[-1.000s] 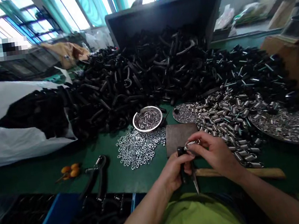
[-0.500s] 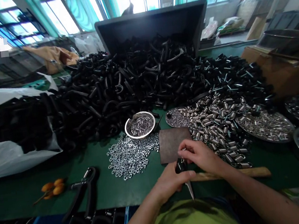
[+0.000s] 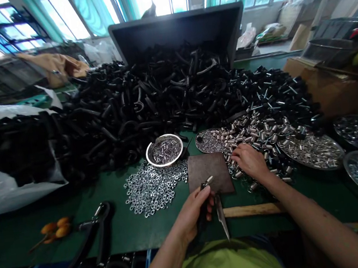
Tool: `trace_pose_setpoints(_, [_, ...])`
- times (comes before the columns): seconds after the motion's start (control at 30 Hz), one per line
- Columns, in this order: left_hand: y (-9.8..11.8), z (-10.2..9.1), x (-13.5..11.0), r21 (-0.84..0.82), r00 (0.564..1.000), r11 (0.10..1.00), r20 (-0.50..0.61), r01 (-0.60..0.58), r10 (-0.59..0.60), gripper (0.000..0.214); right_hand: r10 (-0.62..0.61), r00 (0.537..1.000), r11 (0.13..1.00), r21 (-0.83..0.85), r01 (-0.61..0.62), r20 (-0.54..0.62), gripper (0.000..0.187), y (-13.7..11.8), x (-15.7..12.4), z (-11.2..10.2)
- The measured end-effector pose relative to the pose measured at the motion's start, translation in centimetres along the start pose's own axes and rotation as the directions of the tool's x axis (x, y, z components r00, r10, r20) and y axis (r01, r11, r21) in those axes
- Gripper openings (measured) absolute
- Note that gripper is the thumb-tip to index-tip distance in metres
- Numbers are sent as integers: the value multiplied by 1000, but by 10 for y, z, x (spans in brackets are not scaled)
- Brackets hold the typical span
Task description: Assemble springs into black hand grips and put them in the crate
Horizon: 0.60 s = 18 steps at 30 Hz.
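My left hand (image 3: 193, 212) is closed round a black handle part (image 3: 203, 202) with a small silver spring at its top end; a thin metal blade (image 3: 222, 222) hangs below it. My right hand (image 3: 249, 160) reaches into the pile of silver springs (image 3: 264, 136) right of a dark square plate (image 3: 209, 178), fingers curled down among them; what they hold is hidden. A wooden stick (image 3: 250, 210) lies under my right forearm.
A big heap of black curved parts (image 3: 148, 98) spills from a tipped grey bin (image 3: 176, 30). A steel bowl (image 3: 164, 150) and a patch of nuts (image 3: 153, 189) lie ahead. Trays of small metal parts (image 3: 311, 150) stand right, black pliers (image 3: 96, 231) and orange fruits (image 3: 55, 227) left.
My right hand left the part in my left hand and moved up and right into the spring pile. The spring now sits on the black part.
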State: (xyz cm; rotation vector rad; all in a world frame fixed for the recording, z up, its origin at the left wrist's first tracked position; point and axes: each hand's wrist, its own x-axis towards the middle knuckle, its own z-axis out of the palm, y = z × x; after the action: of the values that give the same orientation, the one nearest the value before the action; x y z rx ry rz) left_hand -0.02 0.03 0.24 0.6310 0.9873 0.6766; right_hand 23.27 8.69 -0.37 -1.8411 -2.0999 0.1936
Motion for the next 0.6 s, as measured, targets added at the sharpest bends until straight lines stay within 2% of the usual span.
trace_pose_setpoints(0.1, [5, 3, 6, -25, 999, 999, -39, 33, -34, 51, -103, 994, 984, 144, 107, -38, 12, -22, -15, -7])
trace_pose_setpoints(0.17, [6, 6, 11, -106, 996, 991, -12, 87, -88, 58, -190, 978, 928, 308, 209, -91, 9, -43, -29, -12])
trace_pose_setpoints(0.23, [7, 9, 15, -182, 992, 975, 39, 125, -120, 62, -275, 951, 865, 395, 309, -142, 17, -63, -43, -16])
trace_pose_setpoints(0.37, [7, 15, 17, -217, 994, 971, 66, 101, -88, 60, -432, 887, 823, 332, 461, -161, 29, -83, -56, -13])
trace_pose_setpoints(0.47, [6, 18, 13, -152, 998, 987, 32, 54, -49, 57, -449, 882, 839, 270, 472, -145, 32, -85, -58, -8])
trace_pose_setpoints(0.6, [5, 16, 8, 28, 997, 997, -25, -69, 70, 48, -459, 874, 834, 260, 486, -161, 32, -84, -61, -8])
